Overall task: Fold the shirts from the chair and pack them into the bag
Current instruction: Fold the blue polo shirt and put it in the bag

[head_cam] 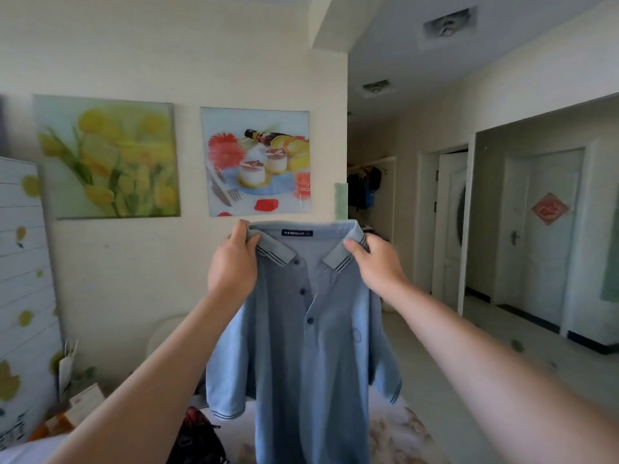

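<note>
The blue polo shirt point(301, 346) is held up at its collar, pinched by the left hand point(232, 266) and the right hand point(378, 266). Before folding, it is best laid flat, front down, with the shoulders kept level.

wall point(140, 55): cream | tulip picture point(107, 157), dessert picture point(256, 162) side by side | white doors point(556, 269) right | daylight

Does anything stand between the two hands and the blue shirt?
Nothing visible does. The left hand and the right hand both grip the blue shirt at its collar, one on each side, holding it up.
</note>
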Demonstrator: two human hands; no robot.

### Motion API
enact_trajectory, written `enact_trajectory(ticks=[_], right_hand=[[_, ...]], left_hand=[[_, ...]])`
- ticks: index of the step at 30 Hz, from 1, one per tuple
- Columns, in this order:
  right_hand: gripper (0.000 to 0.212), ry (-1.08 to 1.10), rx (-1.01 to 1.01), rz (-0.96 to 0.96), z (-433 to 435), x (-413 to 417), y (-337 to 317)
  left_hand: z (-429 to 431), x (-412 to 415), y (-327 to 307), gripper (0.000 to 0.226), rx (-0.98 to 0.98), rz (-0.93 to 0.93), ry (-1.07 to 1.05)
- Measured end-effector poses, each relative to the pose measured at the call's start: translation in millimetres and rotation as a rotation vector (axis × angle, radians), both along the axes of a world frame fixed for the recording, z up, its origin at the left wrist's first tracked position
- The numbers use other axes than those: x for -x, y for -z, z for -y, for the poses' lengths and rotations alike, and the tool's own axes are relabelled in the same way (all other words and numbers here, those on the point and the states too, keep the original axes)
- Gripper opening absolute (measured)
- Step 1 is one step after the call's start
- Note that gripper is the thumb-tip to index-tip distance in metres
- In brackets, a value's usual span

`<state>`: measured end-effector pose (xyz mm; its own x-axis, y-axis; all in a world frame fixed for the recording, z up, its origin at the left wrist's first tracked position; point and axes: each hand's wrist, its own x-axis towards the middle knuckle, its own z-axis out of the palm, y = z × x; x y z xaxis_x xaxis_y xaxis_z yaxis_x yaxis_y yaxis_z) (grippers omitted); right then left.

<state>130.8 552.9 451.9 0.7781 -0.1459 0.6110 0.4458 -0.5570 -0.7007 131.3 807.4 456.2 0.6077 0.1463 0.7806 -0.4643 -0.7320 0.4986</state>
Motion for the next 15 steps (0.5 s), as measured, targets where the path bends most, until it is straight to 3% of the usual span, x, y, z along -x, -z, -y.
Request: enact_trajectory(ticks=[4,9,11,15], right_hand=[[0.049,-0.041,-0.061,0.070,1.2,8.6,-12.1],[0.056,0.161,0.376,-0.112,28.0,13.9,1.5],[0.043,0.208,0.559,-0.212,36.1,7.1,21.0],[0.021,0.181,0.640,-0.389,52.9,-18.2,81.5]], left_hand=[[-4.1,14.8,-17.2,0.029,-0.222,0.003,-0.183],[-16.2,3.2,-2.6,0.027,-0.478,-0.224,-0.096],[-13.3,-9.1,21.0,0.026,-0.491,-0.304,-0.041],[-3.4,-34.8,85.1,0.017,-0.536,-0.482,0.003]])
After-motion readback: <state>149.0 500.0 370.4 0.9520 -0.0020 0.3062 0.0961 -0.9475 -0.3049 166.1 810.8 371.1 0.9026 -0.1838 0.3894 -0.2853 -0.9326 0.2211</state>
